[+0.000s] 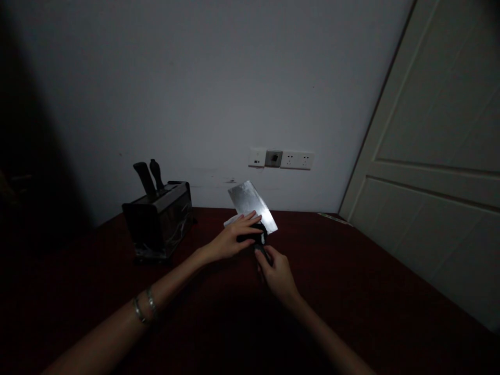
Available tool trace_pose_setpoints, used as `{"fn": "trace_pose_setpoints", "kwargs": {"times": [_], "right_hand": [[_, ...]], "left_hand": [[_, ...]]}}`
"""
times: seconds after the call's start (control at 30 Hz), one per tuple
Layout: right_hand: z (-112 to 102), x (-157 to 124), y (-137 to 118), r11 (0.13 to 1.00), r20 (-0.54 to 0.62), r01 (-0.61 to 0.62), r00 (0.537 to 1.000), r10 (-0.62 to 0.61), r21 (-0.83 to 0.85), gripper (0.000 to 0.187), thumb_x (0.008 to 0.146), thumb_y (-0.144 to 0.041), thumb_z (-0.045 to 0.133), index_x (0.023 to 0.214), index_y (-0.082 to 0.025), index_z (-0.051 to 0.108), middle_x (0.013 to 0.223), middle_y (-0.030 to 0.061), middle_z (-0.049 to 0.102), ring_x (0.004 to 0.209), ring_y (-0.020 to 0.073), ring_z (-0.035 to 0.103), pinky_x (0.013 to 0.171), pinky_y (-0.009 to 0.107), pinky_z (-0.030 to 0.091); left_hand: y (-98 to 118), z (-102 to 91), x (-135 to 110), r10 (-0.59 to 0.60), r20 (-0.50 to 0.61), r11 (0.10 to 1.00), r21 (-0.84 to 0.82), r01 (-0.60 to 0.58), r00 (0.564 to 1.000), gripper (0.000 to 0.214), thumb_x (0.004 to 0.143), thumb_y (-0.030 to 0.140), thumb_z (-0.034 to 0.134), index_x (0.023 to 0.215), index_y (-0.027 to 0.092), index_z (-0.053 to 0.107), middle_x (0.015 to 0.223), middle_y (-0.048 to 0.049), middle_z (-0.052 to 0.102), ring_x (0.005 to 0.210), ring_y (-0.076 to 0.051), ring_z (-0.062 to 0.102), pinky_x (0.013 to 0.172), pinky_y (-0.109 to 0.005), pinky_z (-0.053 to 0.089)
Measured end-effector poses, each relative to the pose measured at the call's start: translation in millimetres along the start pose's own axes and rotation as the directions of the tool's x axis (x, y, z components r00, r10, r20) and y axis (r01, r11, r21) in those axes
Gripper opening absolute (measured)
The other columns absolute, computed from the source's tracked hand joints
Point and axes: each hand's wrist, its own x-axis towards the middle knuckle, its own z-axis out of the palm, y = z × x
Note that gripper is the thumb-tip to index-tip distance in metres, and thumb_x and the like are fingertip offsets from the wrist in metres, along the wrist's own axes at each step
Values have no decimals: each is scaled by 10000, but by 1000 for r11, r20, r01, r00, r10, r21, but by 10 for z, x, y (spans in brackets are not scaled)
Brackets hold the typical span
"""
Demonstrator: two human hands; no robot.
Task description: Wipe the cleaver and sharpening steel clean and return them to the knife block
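Observation:
A wide steel cleaver point(252, 205) is held tilted above the dark red table point(351, 281), its blade pointing up and away. My right hand point(276, 272) is wrapped round its black handle. My left hand point(234, 237) rests against the lower part of the blade, fingers pressed on a white cloth or tissue point(233, 219) that shows behind them. Two bracelets sit on my left wrist.
A dark knife block point(160, 219) with two black handles sticking out stands at the back left of the table. White wall sockets point(281, 159) are on the wall behind. A pale door point(433, 172) closes the right side. The room is dim.

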Motion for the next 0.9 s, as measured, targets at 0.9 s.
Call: {"fn": "trace_pose_setpoints", "kwargs": {"times": [0.9], "right_hand": [[3, 53, -4, 942, 50, -156, 988, 148, 298, 372, 766, -539, 492, 656, -184, 472, 463, -64, 467, 300, 64, 392, 301, 186, 267]], "left_hand": [[-2, -12, -68, 44, -433, 993, 118, 8, 900, 275, 870, 154, 436, 1112, 179, 563, 1325, -104, 455, 1228, -188, 418, 1007, -423, 386]]}}
